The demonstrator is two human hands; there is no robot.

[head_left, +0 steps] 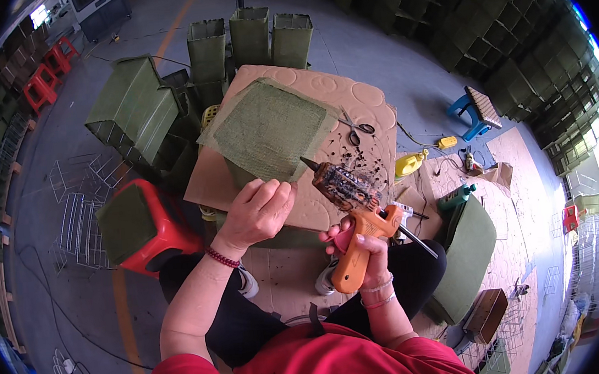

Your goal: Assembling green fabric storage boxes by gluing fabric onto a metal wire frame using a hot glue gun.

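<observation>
My right hand is wrapped round the handle of an orange glue gun. Its dark, crusted barrel points up and left, the nozzle tip close to a green mesh fabric piece. That piece lies over the cardboard-topped table, its near part hanging toward me. With fingers curled together, my left hand grips the near edge of the green mesh; the fingertips are partly hidden. Black-handled scissors lie to the right of the mesh, above a scatter of dark crumbs.
Green fabric-covered boxes stand behind the table, more at left. A red stool is at my left, wire frames beyond it. At right are a yellow bottle, a green bottle and a blue stool. Cables cross the floor.
</observation>
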